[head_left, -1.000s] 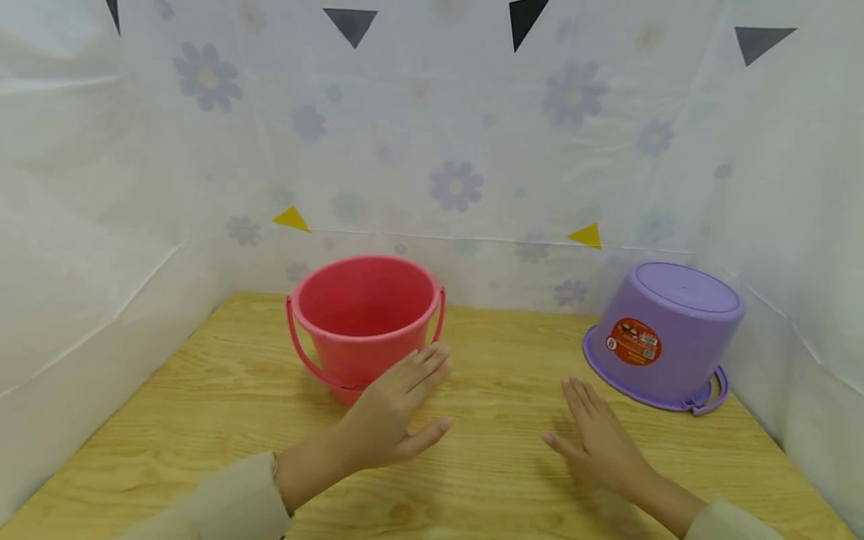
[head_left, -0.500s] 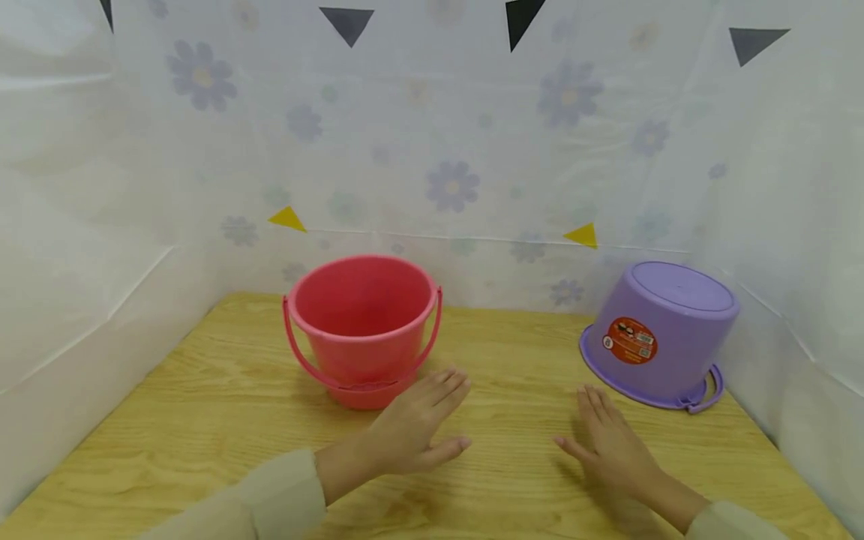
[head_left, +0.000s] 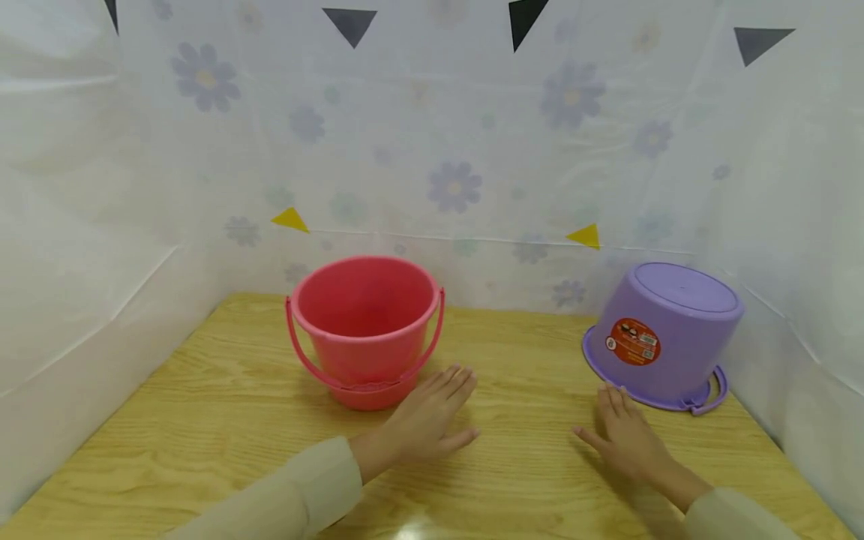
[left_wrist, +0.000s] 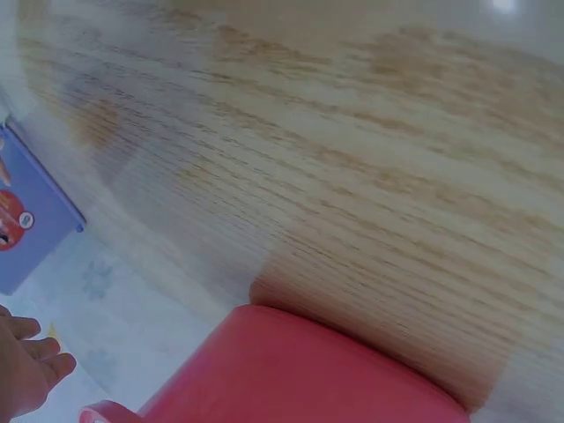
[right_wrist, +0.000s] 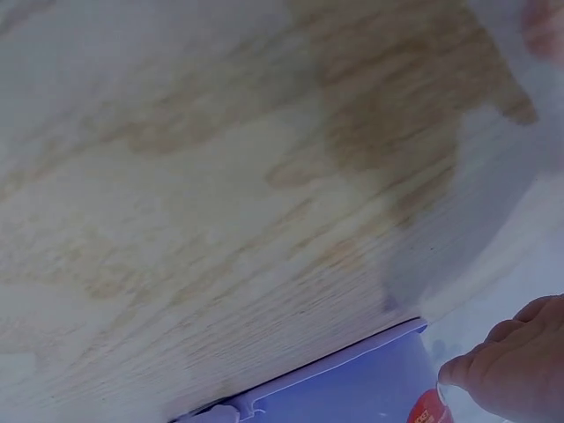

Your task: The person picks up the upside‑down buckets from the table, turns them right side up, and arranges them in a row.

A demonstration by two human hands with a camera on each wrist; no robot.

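Note:
A red bucket [head_left: 367, 364] stands upright at the left of the table, its handle hanging down in front. My left hand [head_left: 428, 416] is over the table just right of the bucket's base, fingers straight and thumb spread, holding nothing. At the right, a purple bucket [head_left: 682, 349] sits upside down with a round red label [head_left: 633, 342] on its side. Close in front of its rim is my right hand [head_left: 629, 439], also straight-fingered and without anything in it. The right wrist view has that purple bucket [right_wrist: 344, 383] beside the right hand's fingers [right_wrist: 520, 361].
The wooden table [head_left: 513, 487] runs back to a white flowered curtain [head_left: 405, 150] with black and yellow triangles on it. White sheeting [head_left: 74, 262] closes off both sides. The purple bucket's handle [head_left: 715, 397] sticks out at its right.
My left hand has moved right, from in front of the red bucket to beside it, uncovering the handle. My right hand has moved right, nearer the purple bucket's rim. Both buckets have stayed put.

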